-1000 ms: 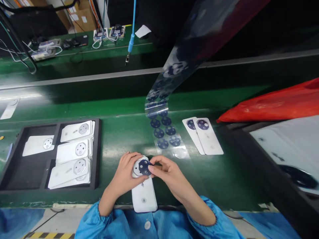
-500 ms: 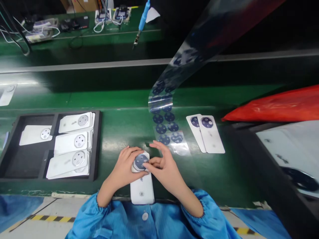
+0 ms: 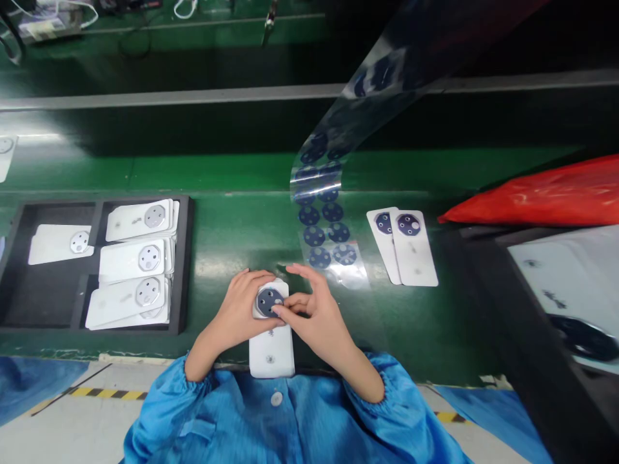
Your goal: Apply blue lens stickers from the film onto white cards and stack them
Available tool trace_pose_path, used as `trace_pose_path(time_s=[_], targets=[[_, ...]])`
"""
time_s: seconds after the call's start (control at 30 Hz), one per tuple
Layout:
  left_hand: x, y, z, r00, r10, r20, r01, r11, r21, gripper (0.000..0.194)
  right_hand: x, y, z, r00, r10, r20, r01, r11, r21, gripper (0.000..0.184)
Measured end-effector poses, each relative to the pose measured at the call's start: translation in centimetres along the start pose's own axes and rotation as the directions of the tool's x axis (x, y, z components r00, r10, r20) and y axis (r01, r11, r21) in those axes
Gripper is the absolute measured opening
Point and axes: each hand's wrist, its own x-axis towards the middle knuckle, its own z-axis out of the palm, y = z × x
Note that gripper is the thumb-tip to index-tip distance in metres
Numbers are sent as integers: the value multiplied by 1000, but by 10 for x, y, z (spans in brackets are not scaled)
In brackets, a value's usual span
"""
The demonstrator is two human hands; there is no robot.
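A white phone back panel, seemingly the top of a small stack, lies at the table's front edge before my body. Over its camera ring sits a dark round sticker with holes. My left hand curls around the panel's upper left side, fingers at the top and thumb across below the ring. With thumb and fingertips closed, my right hand pinches the sticker's right edge; its index finger points up and away. Whether the sticker lies fully flat is hard to see.
A clear strip of dark round stickers runs up behind my hands. Two white panels with dark stickers lie to the right. A black divided tray on the left holds stacked panels. A red bag and another black tray stand at right.
My view has tilted down slightly, so everything sits higher in the picture. The dark sticker now appears more squarely over the camera ring, with both hands still around it.
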Motion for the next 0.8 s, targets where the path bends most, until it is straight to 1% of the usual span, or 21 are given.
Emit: trace_pose_path(time_s=[0.2,0.47,0.8], targets=[[0,-1,-1,1000,9,3,-9,1000,-6,72,-1,-3,2,1000,-26,-13,25,999,-30,63],[0,1,-1,1000,5,-10,-5,1000,0,63,-2,-9,4,999,-9,-34,6,998,-61,60],[0,4,-2,1000,2,-1,-2,1000,8,65,-1,-10,5,999,11,-43,-15,996,-90,60]])
